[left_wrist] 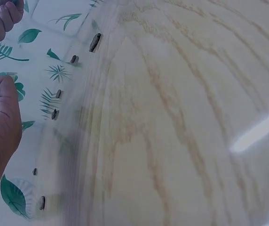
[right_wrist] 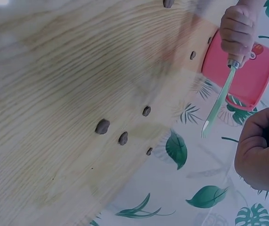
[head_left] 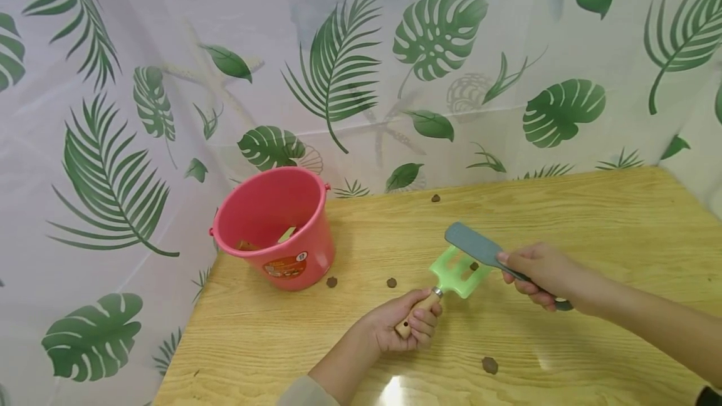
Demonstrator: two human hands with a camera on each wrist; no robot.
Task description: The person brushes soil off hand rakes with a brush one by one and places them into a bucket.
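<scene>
My left hand [head_left: 406, 321] grips the wooden handle of a light-green garden fork [head_left: 451, 277], whose slotted head points away to the right. In the right wrist view the fork [right_wrist: 217, 101] appears edge-on, above the table. My right hand [head_left: 538, 274] holds a grey-blue flat-bladed tool [head_left: 474, 243] resembling a spatula, thumb along its neck. Its blade overlaps the fork's head in the head view; whether they touch I cannot tell. One small brown lump [head_left: 474, 265] shows at the fork's slots; whether it lies on the fork or beneath is unclear.
A red bucket [head_left: 316, 255] with a few pieces inside stands at the table's back left. Brown lumps lie scattered on the wooden table [head_left: 620, 237], including one [head_left: 489, 365] near the front and one [head_left: 331, 282] beside the bucket. A leaf-printed sheet [head_left: 361, 80] hangs behind.
</scene>
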